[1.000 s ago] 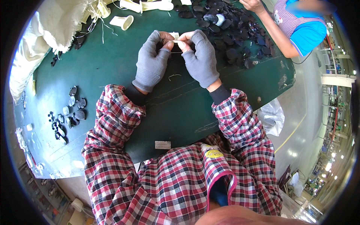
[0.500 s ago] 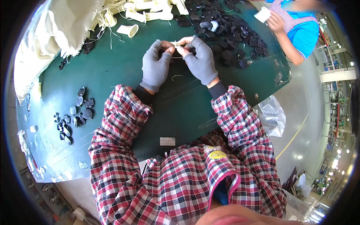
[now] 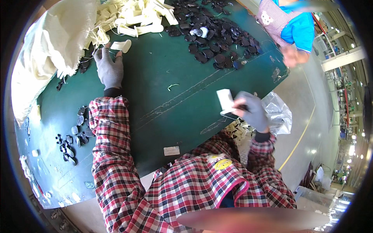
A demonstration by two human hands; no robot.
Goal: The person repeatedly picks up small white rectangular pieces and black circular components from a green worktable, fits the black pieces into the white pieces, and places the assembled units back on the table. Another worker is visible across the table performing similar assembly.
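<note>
My left hand [image 3: 110,70], in a grey glove with bare fingertips, reaches to the far left of the green table. Its fingers are apart beside a cream plastic piece [image 3: 121,46] with a flared end, and hold nothing I can see. Over the table's near right edge, my right hand [image 3: 252,111] is closed on a similar cream plastic piece [image 3: 224,99], which tilts up from the fingers. That hand is smeared by motion. Below it, past the edge, many small cream pieces [image 3: 241,130] lie together; what holds them is mostly hidden.
A heap of cream plastic pieces [image 3: 134,14] lies at the far edge beside a white woven sack [image 3: 50,46]. Black oval parts [image 3: 223,37] spread to its right, with a smaller group [image 3: 70,139] at left. A co-worker [image 3: 285,27] stands far right. Clear plastic [image 3: 278,112] hangs by the edge.
My hands have parted from the table's middle, where both held a small cream piece. The left went left to the heap; the right came right and nearer. The co-worker's hand has moved down, blurred.
</note>
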